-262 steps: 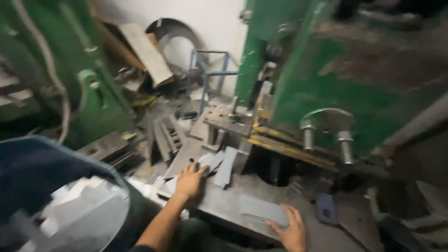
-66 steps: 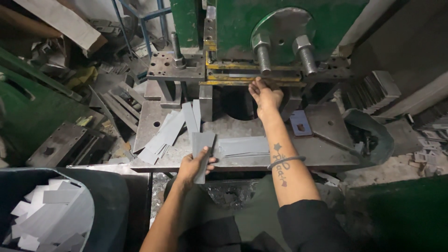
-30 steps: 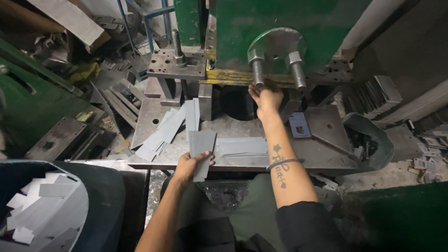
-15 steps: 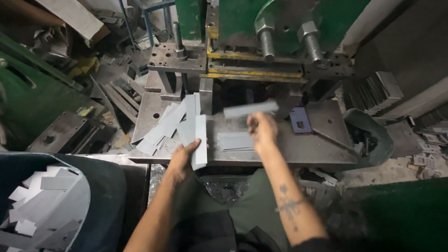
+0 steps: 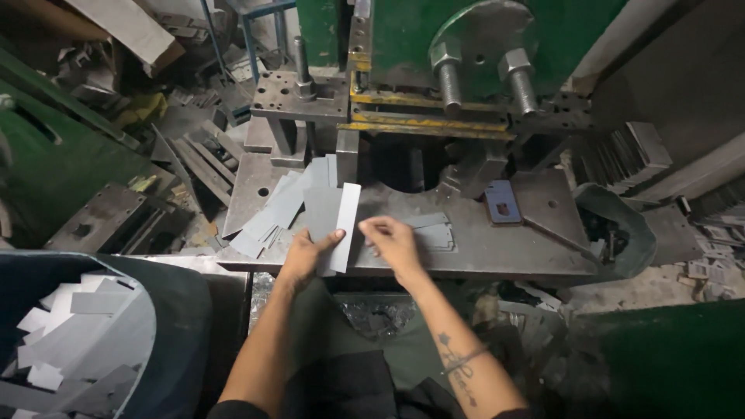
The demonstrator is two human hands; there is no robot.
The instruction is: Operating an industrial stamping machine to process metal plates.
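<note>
Left hand (image 5: 304,256) grips grey metal strips (image 5: 332,221) — right hand's fingers (image 5: 372,227) just beside.

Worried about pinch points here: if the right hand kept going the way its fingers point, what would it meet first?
The right hand points left, so it would likely first meet the upright grey metal strip that the left hand holds; depth is unclear.

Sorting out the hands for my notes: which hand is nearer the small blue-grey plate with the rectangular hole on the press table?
Right. The right hand lies left of and below the small blue-grey plate, apart from it. The left hand is farther left, holding a grey metal strip.
</note>
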